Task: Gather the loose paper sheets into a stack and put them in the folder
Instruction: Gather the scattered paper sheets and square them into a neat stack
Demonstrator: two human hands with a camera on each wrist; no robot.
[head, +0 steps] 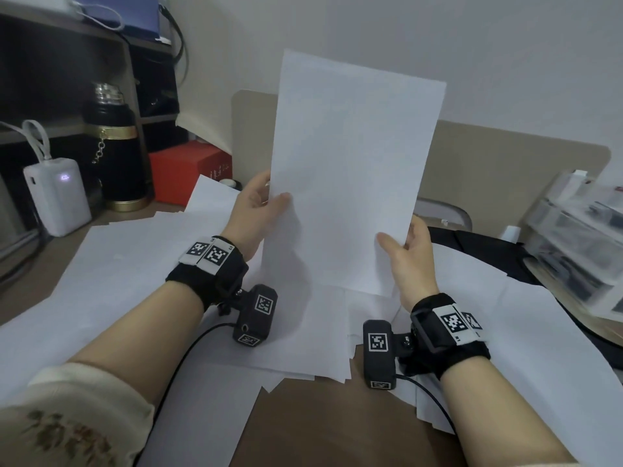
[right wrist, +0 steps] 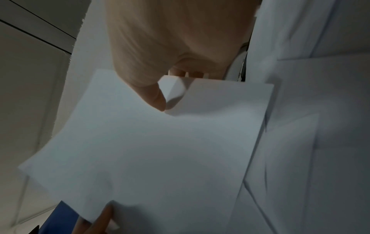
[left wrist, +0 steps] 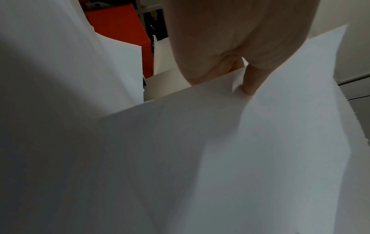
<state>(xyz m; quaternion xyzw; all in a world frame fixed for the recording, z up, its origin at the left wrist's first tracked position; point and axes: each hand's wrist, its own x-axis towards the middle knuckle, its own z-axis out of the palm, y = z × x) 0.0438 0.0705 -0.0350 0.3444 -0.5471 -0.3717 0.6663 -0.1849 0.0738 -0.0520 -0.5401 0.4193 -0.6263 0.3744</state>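
I hold a white paper sheet (head: 350,176) upright above the desk with both hands. My left hand (head: 259,203) pinches its left edge, thumb on the near face. My right hand (head: 404,241) pinches the lower right edge, thumb in front. In the left wrist view the left hand (left wrist: 236,63) meets the held sheet (left wrist: 200,142); in the right wrist view the right hand's thumb (right wrist: 156,98) presses on the sheet (right wrist: 160,150). Several loose sheets (head: 135,264) lie scattered on the brown desk (head: 320,416). A blue folder (head: 128,11) stands on the shelf at the upper left.
At the left stand a black and gold flask (head: 114,146), a white power bank (head: 57,197) and a red box (head: 188,173). Clear plastic drawers (head: 580,237) sit at the right. A beige divider (head: 505,163) rises behind the desk.
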